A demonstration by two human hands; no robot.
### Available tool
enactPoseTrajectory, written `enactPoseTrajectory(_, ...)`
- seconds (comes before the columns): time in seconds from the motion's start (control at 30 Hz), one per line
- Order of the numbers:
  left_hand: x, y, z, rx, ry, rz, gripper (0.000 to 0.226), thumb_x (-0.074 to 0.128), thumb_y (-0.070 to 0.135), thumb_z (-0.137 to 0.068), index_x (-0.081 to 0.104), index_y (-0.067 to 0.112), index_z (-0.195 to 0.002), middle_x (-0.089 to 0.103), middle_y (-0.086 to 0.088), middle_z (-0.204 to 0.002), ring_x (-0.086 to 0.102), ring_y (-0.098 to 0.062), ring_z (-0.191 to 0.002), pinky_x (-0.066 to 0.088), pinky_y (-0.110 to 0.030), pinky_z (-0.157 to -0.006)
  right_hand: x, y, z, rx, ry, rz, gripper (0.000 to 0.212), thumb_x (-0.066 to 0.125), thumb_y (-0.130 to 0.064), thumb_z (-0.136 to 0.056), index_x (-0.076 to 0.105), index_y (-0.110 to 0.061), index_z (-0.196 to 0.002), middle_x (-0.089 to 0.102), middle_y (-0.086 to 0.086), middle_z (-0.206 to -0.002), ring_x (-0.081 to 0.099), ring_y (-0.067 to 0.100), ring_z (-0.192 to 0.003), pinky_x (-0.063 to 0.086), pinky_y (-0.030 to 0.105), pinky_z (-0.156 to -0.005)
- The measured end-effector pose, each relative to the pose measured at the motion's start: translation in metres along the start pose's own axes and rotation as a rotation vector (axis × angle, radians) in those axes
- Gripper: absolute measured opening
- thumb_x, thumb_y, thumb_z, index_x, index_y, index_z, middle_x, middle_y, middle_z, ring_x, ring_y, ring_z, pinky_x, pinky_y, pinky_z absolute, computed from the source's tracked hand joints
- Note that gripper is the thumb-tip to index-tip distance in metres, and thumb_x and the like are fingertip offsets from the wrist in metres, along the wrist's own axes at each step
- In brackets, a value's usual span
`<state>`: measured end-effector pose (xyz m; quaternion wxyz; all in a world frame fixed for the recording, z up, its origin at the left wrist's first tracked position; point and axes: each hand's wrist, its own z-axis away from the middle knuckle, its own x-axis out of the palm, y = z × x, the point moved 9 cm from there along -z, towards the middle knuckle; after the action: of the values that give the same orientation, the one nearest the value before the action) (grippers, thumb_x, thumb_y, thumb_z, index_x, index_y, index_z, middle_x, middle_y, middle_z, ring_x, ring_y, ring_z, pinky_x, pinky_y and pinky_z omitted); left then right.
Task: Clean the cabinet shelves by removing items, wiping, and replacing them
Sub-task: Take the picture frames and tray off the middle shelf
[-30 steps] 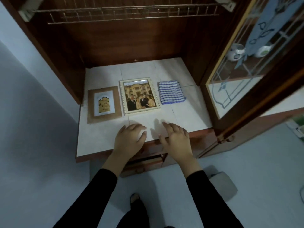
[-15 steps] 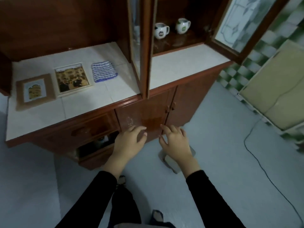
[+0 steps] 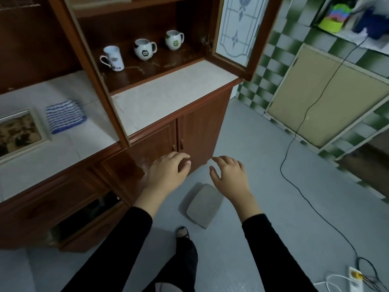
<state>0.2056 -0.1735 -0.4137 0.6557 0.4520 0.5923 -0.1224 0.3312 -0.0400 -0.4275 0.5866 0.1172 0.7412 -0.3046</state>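
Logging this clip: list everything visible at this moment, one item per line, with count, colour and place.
Mugs: three, white with prints, on the cabinet shelf
Cloth: one, blue-and-white striped, folded on the tiled counter
Picture frame: one, cream, flat on the counter, left edge
Glass door: one, wood-framed, swung open at right
Drawer: one, brown, ajar at lower left
Flat pad: one, grey, on the floor beside the cabinet
Cable: one, black, across the floor at right
Power strip: one, white, bottom right corner
Board: one, tan, against the green-checked wall
Left hand: one, empty, fingers relaxed, before the lower cabinet doors
Right hand: one, empty, fingers relaxed, above the floor
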Motion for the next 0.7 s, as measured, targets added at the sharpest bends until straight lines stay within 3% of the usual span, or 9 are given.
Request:
enactPoseTrajectory(0.1,0.002,-0.008,-0.044,-0.03,-0.001,-0.031,0.03,0.049,0.043,-0.098,0.065,0.032,-0.121,0.065,0.011,-0.124,0.061,-0.017,-0.112,0.047,-0.032,-0.088,0.004,0.005,-0.045,-0.005,-0.044,0.034,0.033,0.053,-0.035,-0.095,0.066,-0.018,-0.119,0.066,0.004,-0.12,0.059,0.028,-0.114,0.039,0.043,-0.101)
enactPoseTrajectory(0.3,0.005,-0.04,-0.123,-0.119,-0.102,-0.105,0.035,0.042,0.051,-0.098,0.064,0.034,-0.121,0.065,0.01,-0.123,0.062,-0.017,-0.111,0.049,-0.032,-0.09,0.026,0.002,-0.14,-0.064,-0.326,0.206,0.038,0.042,-0.042,-0.098,0.06,-0.023,-0.123,0.064,0.003,-0.12,0.06,0.028,-0.109,0.037,0.04,-0.1)
enactPoseTrajectory(0.53,-0.009,-0.068,-0.181,-0.213,-0.047,-0.095,0.033,0.045,0.047,-0.098,0.066,0.031,-0.118,0.067,0.007,-0.119,0.063,-0.017,-0.107,0.051,-0.034,-0.091,0.031,-0.018,-0.227,-0.147,-0.375,0.197,0.043,0.041,-0.044,-0.099,0.055,-0.023,-0.134,0.06,0.004,-0.13,0.056,0.03,-0.118,0.033,0.044,-0.106)
enactPoseTrajectory(0.7,-0.027,-0.081,-0.226,-0.268,0.05,-0.124,0.035,0.045,0.045,-0.097,0.067,0.029,-0.119,0.067,0.008,-0.122,0.064,-0.017,-0.107,0.05,-0.029,-0.086,0.023,-0.037,-0.293,-0.268,-0.331,0.176,0.04,0.042,-0.038,-0.098,0.057,-0.021,-0.13,0.061,0.004,-0.126,0.058,0.029,-0.115,0.035,0.042,-0.102)
